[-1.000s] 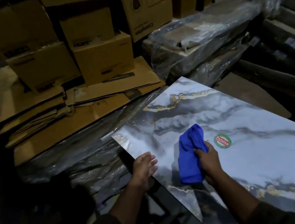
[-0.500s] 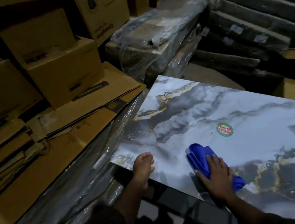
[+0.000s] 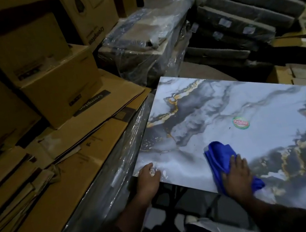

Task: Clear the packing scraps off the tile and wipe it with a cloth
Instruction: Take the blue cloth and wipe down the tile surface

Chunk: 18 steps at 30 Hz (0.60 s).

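A glossy rectangular marble-patterned tile (image 3: 248, 112) lies flat. The right hand (image 3: 237, 176) presses a crumpled blue cloth (image 3: 220, 157) near its front edge, fingers (image 3: 237, 161) spread flat, not gripping. The left hand (image 3: 148, 177) rests open-palmed on the near left corner.

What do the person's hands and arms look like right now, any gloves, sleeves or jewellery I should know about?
Both hands are bare: no gloves on the left hand or the right hand. No rings, watch or wristband show, though the light is dim. The forearms are uncovered up to dark fabric near the frame's bottom edge, too dark to identify as sleeves.
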Available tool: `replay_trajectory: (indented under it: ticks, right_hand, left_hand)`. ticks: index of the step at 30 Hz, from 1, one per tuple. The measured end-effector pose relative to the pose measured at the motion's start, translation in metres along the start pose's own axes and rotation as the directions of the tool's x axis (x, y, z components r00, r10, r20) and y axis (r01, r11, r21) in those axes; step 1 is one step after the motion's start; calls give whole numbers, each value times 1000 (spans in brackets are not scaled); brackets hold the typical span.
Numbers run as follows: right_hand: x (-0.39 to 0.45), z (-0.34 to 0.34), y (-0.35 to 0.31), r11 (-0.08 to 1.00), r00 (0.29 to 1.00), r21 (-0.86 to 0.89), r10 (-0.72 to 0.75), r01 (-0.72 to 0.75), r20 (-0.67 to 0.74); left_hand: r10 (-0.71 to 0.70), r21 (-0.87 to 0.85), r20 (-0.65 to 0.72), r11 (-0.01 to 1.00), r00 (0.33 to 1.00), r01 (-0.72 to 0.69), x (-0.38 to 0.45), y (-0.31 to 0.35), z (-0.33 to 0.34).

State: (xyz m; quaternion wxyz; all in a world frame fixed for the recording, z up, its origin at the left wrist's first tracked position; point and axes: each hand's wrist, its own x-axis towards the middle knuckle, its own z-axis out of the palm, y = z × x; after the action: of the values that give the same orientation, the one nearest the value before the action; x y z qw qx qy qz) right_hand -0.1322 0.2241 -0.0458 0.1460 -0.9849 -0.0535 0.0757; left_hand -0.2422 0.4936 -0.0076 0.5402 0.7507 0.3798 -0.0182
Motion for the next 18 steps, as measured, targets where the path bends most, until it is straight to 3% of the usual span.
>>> replay_trajectory:
  ticks: [3,7,8,11,14,16,18]
  right_hand:
    - [-14,14,-64,998,997,2,-62,62,48]
    - [-18,34,-136,949,947,-108,-278,297,161]
    - [-19,39,-150,908,904,-110,-380,405,197]
    - [-16,52,-169,670,642,-32,-695,742,324]
    - [3,51,-159,457,455,-67,-839,887,298]
    - [19,48,-152,386,401,-114,-847,915,350]
    - [41,48,-149,424,439,-118,-843,898,311]
  left_hand:
    - [-8,11,121,1000,993,6,8,-4,-9]
    - [-27,-14,148,999,989,30,22,-10,-25]
    - [-6,-40,134,999,991,12,27,-11,-28]
    - [41,-26,75,999,996,-39,45,-19,-36]
    - [60,99,93,993,994,-69,54,-21,-48]
    - [82,155,109,983,991,-99,62,-19,-50]
    - [89,215,112,970,990,-112,72,-14,-50]
